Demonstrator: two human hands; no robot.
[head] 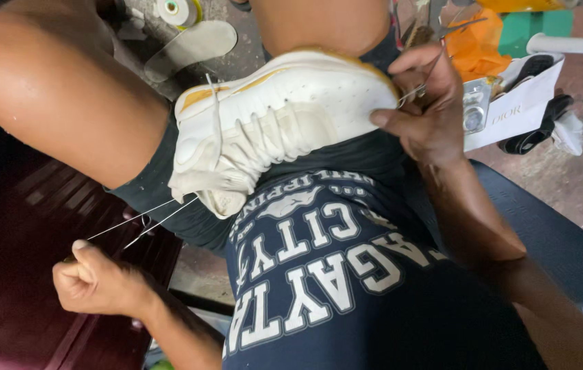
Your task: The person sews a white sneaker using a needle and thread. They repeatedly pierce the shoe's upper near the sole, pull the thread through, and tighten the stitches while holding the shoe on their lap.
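— The hands?
— Left hand (96, 281), below the sneaker (278, 120), is fisted on taut thread (142, 223). Right hand (425, 103) pinches a needle tool (420, 88) at the sole.
— And the sneaker?
— On the lap, lying sideways, toe toward the right hand.

A cobbler's cramped repair spot: bare concrete floor (237, 62), tape roll (176, 10) at 12 o'clock, loose insole (192, 44), scissors (418, 24) at 1 o'clock.

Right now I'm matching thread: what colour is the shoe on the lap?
White, with yellow-orange trim along the sole edge; the shoe shows in the head view.
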